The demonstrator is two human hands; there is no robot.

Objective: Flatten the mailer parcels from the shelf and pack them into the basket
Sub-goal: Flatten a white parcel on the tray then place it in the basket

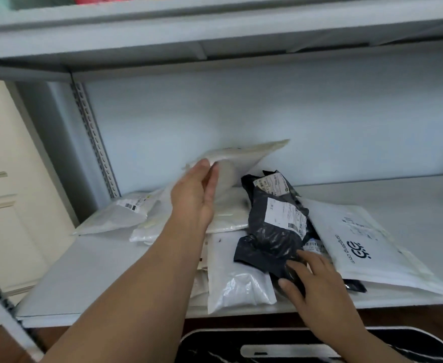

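Fingers of the left hand: curled round the near edge of a cream padded mailer, which is lifted and tilted above the pile at the back of the shelf. Fingers of the right hand: spread and bent, pressing down on the near end of a black poly mailer; whether they grip it cannot be told. Stock on shelf: one large white printed mailer at right, partly under the black one; one clear-fronted white bag at the front edge; several pale parcels at left, overlapping. Basket: dark rim visible just below the shelf edge; contents hidden. Progress, as judged: early; most parcels appear unflattened and unpacked, with the lifted mailer probably the item in hand.
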